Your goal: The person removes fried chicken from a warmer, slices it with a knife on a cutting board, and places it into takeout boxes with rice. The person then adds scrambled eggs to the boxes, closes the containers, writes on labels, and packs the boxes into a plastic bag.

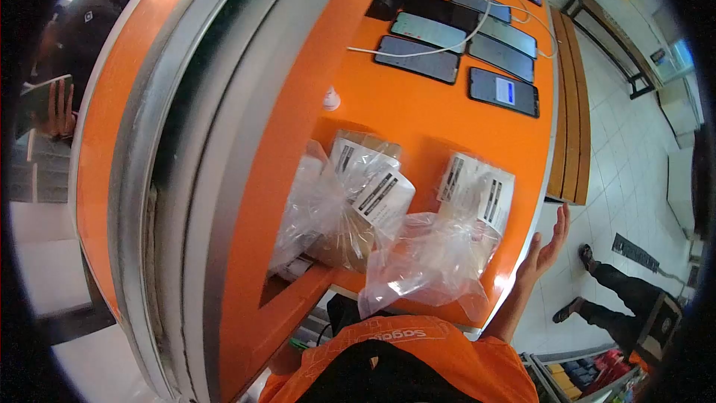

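Sitting on the orange table (418, 121), just left of my right hand (550, 246), is a labelled box (477, 188) inside a clear plastic bag (425, 272). That hand is empty, its fingers spread and nearly straight by the table's edge; my left hand is out of sight, so I can't tell how far it is open or what it holds. I'd judge the box stiff and fairly light, the film around it thin, crinkly and slippery. I'd take the box by two opposite sides through the plastic, since the loose film could slide or tear. The bag's long axis runs obliquely, its baggy end toward the orange shirt (418, 334), its boxed end pointing away and to the right. A second bag (317, 198) sits close on its left, and phones (503, 93) lie farther off.
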### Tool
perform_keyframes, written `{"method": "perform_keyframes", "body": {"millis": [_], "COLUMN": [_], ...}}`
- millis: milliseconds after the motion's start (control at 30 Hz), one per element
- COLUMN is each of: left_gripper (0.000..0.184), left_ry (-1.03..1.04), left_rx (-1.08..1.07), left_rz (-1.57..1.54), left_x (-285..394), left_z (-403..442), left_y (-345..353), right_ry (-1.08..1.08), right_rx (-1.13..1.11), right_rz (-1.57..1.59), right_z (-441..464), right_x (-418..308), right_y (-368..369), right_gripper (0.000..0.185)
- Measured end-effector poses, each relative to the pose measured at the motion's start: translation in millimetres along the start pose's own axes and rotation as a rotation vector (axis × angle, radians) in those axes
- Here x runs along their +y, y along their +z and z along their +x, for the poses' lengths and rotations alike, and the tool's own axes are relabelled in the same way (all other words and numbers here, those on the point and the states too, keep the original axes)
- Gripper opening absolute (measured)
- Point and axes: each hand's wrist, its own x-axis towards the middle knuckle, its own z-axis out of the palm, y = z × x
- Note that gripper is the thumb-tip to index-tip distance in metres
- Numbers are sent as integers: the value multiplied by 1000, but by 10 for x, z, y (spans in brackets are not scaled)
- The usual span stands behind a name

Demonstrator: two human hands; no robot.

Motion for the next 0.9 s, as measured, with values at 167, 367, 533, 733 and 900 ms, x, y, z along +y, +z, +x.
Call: {"method": "perform_keyframes", "body": {"millis": [167, 367, 533, 733, 900], "left_gripper": [31, 28, 25, 22, 19], "left_ry": [2, 11, 13, 29, 49], "left_rx": [-9, -45, -56, -54, -38], "left_rz": [9, 1, -18, -47, -68], "left_x": [18, 48, 84, 152, 224], "left_z": [20, 30, 27, 18, 15], "left_y": [48, 125, 101, 33, -62], "right_ry": [-309, -852, -783, -889, -938], "right_rx": [-621, -1187, -1182, -1010, -975], "right_rz": [22, 54, 128, 59, 93], "right_z": [69, -246, -213, -284, -254], "right_x": [-1006, -1245, -1281, -1285, -1272], "right_y": [379, 972, 934, 933, 845], "right_gripper": [72, 53, 48, 46, 31]}}
